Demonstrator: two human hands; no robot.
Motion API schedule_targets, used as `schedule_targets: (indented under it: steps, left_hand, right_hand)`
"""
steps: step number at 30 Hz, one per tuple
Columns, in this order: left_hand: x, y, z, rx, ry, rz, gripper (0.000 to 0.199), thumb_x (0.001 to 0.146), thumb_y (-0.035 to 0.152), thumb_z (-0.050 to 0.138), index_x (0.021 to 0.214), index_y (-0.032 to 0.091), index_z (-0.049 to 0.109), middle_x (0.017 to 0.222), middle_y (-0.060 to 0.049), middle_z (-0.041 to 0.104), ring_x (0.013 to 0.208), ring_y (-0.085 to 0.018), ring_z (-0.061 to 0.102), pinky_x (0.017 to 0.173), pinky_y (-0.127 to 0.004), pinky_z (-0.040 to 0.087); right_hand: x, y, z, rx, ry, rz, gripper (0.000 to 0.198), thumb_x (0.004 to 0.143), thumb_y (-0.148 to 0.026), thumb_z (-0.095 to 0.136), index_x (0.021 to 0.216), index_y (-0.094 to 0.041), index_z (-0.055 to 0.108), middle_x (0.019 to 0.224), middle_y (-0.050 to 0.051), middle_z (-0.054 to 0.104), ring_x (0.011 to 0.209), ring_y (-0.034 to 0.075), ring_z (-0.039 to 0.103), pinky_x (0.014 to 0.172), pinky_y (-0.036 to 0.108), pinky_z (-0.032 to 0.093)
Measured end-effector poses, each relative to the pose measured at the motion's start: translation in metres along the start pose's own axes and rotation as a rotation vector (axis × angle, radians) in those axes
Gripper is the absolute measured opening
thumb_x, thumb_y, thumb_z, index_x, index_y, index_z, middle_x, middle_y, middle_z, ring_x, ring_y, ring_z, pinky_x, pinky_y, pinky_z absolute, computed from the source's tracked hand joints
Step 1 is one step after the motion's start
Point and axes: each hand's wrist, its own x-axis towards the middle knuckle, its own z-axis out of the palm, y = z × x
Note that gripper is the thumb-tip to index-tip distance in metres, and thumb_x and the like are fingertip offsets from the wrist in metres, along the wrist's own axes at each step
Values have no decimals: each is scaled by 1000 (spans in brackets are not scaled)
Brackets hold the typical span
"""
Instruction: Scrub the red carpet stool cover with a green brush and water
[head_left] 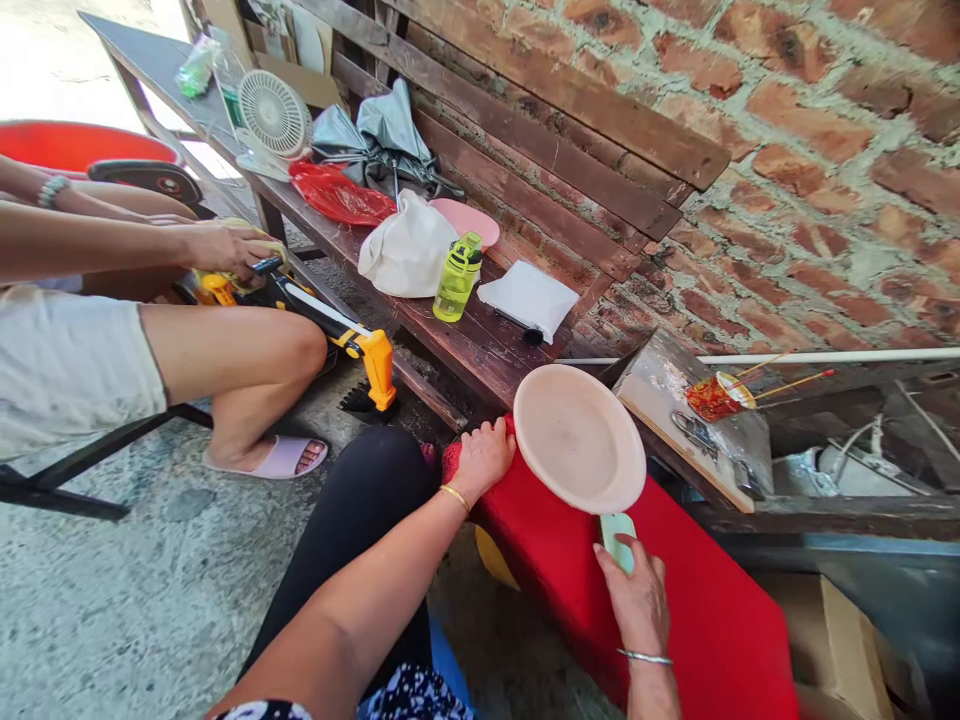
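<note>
Just on the near side of the pale basin point(579, 440), the right hand point(628, 575) is gripping a light green object point(616, 535) between thumb and bent fingers (its far end is meeting the rim). Left of the basin, the left hand point(486, 462) is resting, fingers slightly bent, on the red surface point(712, 590); whether it is holding anything, I cannot tell.

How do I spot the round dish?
Find the long red surface, lower right. The dish is over its far end, beyond the green piece in the right hand. Unlike the pink disc on the bench, it is beige, its whole rim showing.
</note>
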Motion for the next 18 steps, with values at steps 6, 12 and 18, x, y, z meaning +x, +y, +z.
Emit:
schedule_targets:
  steps: [6,12,18]
  left_hand:
    - [2,-1,3,-32,14,-1,43,101,43,34,134,19,48,115,-15,62,105,-31,61,91,-44,40]
    - [2,-2,3,-19,7,-1,43,101,43,33,133,19,48,116,-16,61,106,-31,60,91,-45,39]
    - [1,-2,3,-20,22,8,42,101,42,32,132,19,49,115,-16,61,106,-31,60,90,-44,40]
  right_hand:
    - [-11,38,-23,-23,16,50,68,73,-76,44,116,-26,65,92,7,52,80,28,61,73,43,50]
    - [-55,-38,9,276,-118,-349,48,76,-65,58,105,-27,67,100,6,56,89,24,63,80,35,52]
    - [-67,-51,14,251,-237,-472,36,78,-50,60,108,-30,66,107,5,57,96,23,62,84,35,51]
